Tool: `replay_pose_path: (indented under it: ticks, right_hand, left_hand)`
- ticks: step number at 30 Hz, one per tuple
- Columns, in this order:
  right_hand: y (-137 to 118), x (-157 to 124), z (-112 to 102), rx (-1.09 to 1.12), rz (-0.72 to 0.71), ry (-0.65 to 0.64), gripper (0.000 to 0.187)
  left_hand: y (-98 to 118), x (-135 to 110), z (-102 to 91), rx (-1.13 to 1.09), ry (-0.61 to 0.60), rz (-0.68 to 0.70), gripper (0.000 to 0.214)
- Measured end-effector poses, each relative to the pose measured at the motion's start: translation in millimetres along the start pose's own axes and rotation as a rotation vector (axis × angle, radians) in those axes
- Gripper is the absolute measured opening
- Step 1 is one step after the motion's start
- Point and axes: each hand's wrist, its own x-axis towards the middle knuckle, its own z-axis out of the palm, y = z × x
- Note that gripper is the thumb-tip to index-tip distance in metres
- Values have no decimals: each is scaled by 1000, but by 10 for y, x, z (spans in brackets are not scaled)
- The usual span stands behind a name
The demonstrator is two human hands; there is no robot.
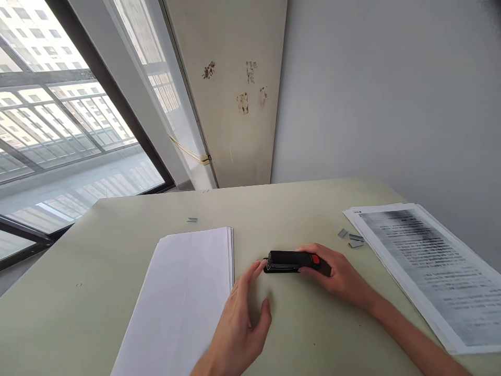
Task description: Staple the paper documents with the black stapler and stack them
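A black stapler (288,260) with a red rear tab lies on the pale green table (117,245), near its middle. My right hand (340,275) grips the stapler's rear end, fingers curled over it. My left hand (241,317) is open, its fingers stretched forward with the tips touching the stapler's front end. A stack of blank white paper (183,297) lies just left of my left hand.
A stack of printed sheets (426,266) lies at the right edge. A few staple strips (351,238) rest beside it, and one more staple strip (192,220) lies behind the blank stack. A window and wall stand beyond the table's far edge.
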Motion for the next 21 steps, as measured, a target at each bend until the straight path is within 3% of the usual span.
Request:
replay_pose_path:
  ticks: [3,6,12,21]
  right_hand:
    - [-7,-21,-9,3,42,5,33]
    - [8,-32,-15,31,81,30,35]
    - [19,-20,-1,69,120,93,37]
    - [-14,-11,-10,68,172,117,39]
  left_hand:
    - [-48,13,-37,150,97,75,33]
    - [-127,-1,-52,289,66,161,11]
    - [-184,-48,-1,436,34,345,30]
    - [-213,-12,3,431,4,334,31]
